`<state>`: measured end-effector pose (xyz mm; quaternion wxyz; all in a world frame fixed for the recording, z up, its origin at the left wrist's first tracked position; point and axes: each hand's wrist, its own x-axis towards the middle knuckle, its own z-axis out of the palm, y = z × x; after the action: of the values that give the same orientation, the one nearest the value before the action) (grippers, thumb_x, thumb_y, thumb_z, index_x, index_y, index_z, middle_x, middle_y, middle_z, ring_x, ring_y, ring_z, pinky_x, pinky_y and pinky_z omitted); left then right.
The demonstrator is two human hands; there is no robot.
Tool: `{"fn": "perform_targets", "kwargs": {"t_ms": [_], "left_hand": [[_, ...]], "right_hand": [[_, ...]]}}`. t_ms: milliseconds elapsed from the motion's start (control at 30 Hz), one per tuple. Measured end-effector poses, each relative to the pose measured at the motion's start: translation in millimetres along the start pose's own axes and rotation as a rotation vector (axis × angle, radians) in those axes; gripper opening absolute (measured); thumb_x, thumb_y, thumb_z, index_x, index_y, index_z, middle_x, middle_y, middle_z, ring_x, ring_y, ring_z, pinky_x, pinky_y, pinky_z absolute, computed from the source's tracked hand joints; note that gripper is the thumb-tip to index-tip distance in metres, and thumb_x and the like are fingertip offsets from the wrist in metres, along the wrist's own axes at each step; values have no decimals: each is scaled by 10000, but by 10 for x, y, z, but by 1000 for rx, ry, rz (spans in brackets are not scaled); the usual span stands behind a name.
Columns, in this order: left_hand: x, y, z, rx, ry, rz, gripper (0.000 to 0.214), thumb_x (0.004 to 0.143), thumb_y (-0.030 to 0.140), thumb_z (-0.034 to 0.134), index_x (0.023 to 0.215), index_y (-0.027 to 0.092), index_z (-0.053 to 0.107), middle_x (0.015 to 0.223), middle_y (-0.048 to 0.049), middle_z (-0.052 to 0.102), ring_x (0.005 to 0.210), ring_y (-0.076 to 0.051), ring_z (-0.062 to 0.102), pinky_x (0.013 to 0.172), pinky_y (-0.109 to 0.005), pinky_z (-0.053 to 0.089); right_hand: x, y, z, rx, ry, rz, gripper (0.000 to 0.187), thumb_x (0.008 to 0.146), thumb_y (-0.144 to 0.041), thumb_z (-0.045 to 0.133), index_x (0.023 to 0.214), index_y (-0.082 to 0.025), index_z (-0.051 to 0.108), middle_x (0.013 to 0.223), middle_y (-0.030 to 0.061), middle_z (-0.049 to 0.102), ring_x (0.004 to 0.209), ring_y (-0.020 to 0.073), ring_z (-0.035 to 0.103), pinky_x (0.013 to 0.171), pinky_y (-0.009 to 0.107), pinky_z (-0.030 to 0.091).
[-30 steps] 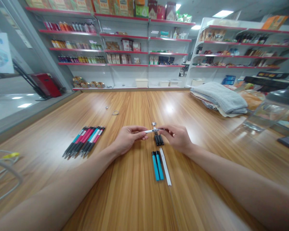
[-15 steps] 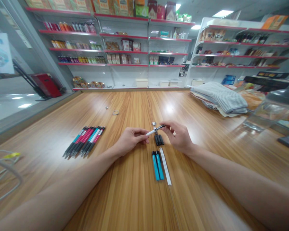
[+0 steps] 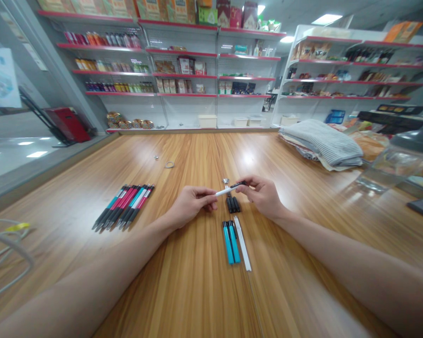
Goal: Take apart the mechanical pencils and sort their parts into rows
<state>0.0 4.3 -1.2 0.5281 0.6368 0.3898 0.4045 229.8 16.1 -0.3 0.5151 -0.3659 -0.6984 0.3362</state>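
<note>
A white pen barrel with a black clip end (image 3: 224, 191) is stretched between both hands above the table. My left hand (image 3: 192, 205) is closed on its white end, and my right hand (image 3: 262, 195) pinches the black end. Just below lie several black rubber grips (image 3: 233, 204), with small silver pen tips (image 3: 226, 181) behind them. Nearer to me are two turquoise pen barrels (image 3: 231, 242), side by side. Thin white refills (image 3: 243, 244) lie along their right. To the left, several pens (image 3: 123, 207) in turquoise, red and white rest in a slanted row.
The wooden table (image 3: 155, 291) carries a small ring (image 3: 169, 165) toward the back. Folded striped cloth (image 3: 320, 143) and a clear jug (image 3: 391, 159) stand at the right. A pale cable (image 3: 10, 244) loops at the left edge. Stocked shelves (image 3: 183, 75) rise behind.
My right hand's fingers have closed further along the black end, and the pen barrel has shifted slightly right. My left hand has hardly moved. Parts on the table lie as before.
</note>
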Motion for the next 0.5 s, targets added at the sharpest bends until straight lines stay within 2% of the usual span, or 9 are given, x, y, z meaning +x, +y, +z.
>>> {"fn": "perform_targets", "kwargs": {"t_ms": [133, 367, 433, 500], "left_hand": [[17, -32, -2, 6, 18, 7, 306, 781, 372, 668, 909, 95, 678, 677, -60, 671, 578, -124, 604, 584, -241, 488], [12, -16, 9, 24, 19, 30, 304, 796, 402, 644, 859, 104, 648, 643, -36, 625, 539, -105, 560, 518, -212, 443], [1, 1, 18, 39, 20, 40, 296, 809, 404, 628, 835, 110, 639, 651, -31, 611, 539, -99, 549, 505, -203, 427], [-10, 15, 27, 50, 21, 49, 290, 818, 405, 616, 823, 115, 632, 654, -24, 597, 539, -93, 538, 500, -198, 418]], "right_hand": [[64, 84, -38, 229, 37, 142, 299, 765, -405, 682, 907, -146, 638, 733, 21, 665, 445, 49, 437, 374, 182, 333], [172, 241, -165, 529, 209, 383, 310, 745, -423, 689, 858, -172, 548, 886, 53, 669, 659, 114, 600, 401, 174, 400], [196, 272, -206, 520, 272, 394, 284, 761, -400, 670, 864, -178, 527, 892, 50, 659, 649, 112, 598, 405, 177, 405], [196, 276, -235, 393, 370, 294, 260, 804, -409, 617, 887, -188, 507, 835, 30, 636, 583, 99, 565, 390, 181, 389]]}}
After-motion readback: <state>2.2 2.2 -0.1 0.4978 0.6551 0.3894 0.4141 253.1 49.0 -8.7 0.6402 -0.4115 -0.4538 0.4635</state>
